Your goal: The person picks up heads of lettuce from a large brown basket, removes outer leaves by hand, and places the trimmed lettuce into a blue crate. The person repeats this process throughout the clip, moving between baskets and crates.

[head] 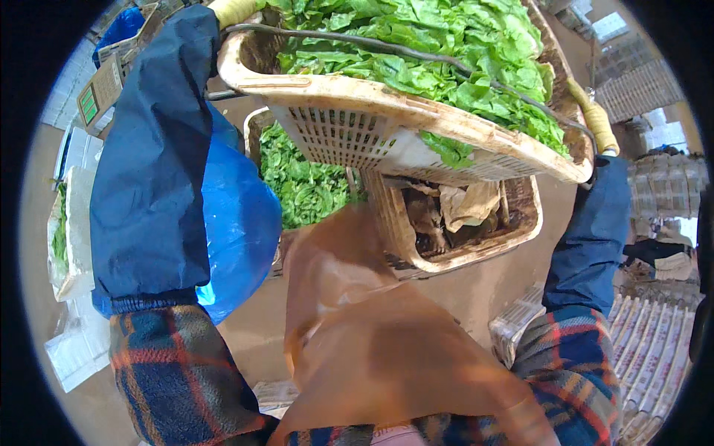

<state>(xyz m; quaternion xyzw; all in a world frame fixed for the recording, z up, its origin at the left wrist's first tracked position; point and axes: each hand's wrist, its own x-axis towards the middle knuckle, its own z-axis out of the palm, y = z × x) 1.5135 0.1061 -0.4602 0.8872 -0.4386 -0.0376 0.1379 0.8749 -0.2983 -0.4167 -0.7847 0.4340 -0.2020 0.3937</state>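
Note:
A dirty white plastic crate (346,89) heaped with green leafy lettuce (390,39) is raised and tilted in front of me. A dark metal handle (357,42) lies across the leaves from side to side. My left hand (233,11), in a yellow glove, holds the crate at its left end; the top edge of the view cuts off its fingers. At the right end my right hand (601,125), gloved the same, grips the crate's side by the end of the handle. Underneath stand a crate of smaller greens (304,178) and a crate (474,253) holding crumpled brown paper (468,203).
A bulging blue plastic bag (240,223) is beside my left sleeve. My translucent orange-brown apron (390,334) hangs in the middle. At left are a scale display (89,106) and a white foam box (81,228) with greens. Stacked slatted crates (650,345) are at right.

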